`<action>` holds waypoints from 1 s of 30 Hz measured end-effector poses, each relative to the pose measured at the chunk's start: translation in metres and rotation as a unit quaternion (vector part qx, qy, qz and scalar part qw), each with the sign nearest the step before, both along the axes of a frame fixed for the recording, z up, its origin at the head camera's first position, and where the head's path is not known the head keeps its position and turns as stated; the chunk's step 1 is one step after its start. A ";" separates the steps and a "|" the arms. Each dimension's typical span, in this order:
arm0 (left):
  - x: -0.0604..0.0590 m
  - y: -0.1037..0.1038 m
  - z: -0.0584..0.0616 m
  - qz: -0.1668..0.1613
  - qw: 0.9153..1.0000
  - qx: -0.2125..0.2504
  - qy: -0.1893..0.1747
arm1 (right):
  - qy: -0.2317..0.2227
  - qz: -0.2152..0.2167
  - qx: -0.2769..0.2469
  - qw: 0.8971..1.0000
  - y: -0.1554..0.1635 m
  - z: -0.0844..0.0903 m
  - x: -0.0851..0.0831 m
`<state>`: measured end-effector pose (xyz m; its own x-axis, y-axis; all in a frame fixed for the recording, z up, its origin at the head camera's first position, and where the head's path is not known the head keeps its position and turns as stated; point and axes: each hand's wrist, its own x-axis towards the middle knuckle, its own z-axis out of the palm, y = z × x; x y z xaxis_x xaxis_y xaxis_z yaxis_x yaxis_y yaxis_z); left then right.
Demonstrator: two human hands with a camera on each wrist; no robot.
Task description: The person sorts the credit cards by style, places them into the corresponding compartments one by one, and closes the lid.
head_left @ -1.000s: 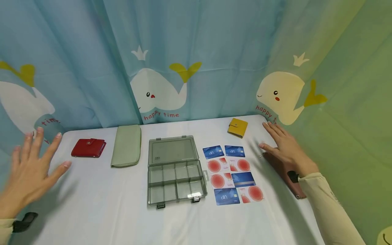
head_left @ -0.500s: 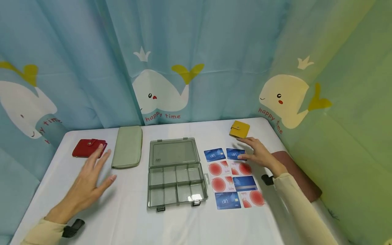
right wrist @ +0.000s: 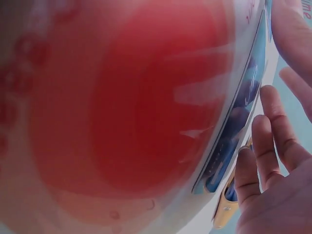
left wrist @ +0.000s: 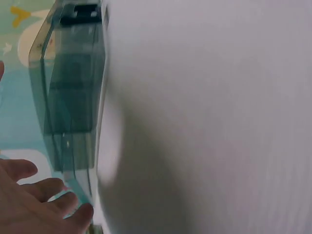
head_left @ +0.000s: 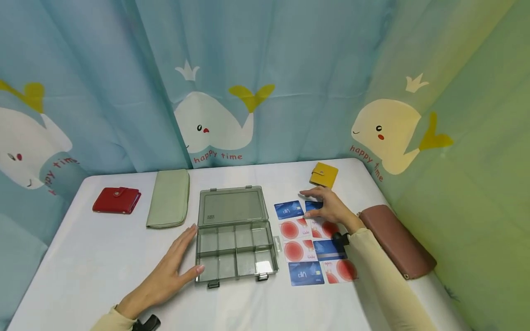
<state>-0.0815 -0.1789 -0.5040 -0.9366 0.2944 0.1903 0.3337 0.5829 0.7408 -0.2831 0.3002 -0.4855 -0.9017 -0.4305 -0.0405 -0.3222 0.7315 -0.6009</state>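
Left hand (head_left: 163, 276) nearer box (head_left: 237, 253), right hand (head_left: 333, 207) over cards (head_left: 295, 251) — fingers (right wrist: 265, 146) parted, yellow wallet (head_left: 325, 174) beyond.

Left hand (head_left: 167, 271): one, bare; thumb (head_left: 191, 275) ending in a rounded nail. Left sleeve (head_left: 112, 322): pale cream, plain, long, finishing at the wrist behind the hand; end section only in view. Left wrist fitting (head_left: 148, 323): black, small, blunt-ended, jutting out on the thumb side, just behind the hand; finer detail too small to tell.

Right hand (head_left: 331, 207): one, bare; slim fingers (right wrist: 264, 146), creased at the joints. Right sleeve (head_left: 385, 276): pale cream, matching the left, plain, covering the forearm and widening away from the hand. Right wrist fitting (head_left: 340, 238): black, compact, thumb side, just behind the hand; surface detail likewise unclear.
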 end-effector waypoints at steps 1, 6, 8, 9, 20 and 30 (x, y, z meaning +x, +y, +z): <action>0.001 0.001 -0.001 0.000 1.000 0.008 -0.010 | 0.001 -0.001 0.004 1.000 -0.002 0.001 -0.001; 0.003 0.004 -0.007 0.011 0.997 0.047 -0.055 | -0.009 -0.009 0.019 1.000 -0.015 0.003 -0.002; 0.003 0.005 -0.010 0.011 0.996 0.053 -0.066 | -0.013 -0.009 0.024 1.000 -0.018 0.004 -0.002; 0.003 0.005 -0.011 0.009 0.996 0.055 -0.070 | -0.016 -0.011 0.027 0.999 -0.020 0.004 -0.002; 0.005 0.008 -0.017 0.010 0.994 0.071 -0.081 | -0.027 0.027 0.037 0.999 -0.025 0.008 -0.009; 0.003 0.007 -0.020 0.011 0.993 0.079 -0.085 | -0.039 0.041 0.029 0.998 -0.032 0.011 -0.011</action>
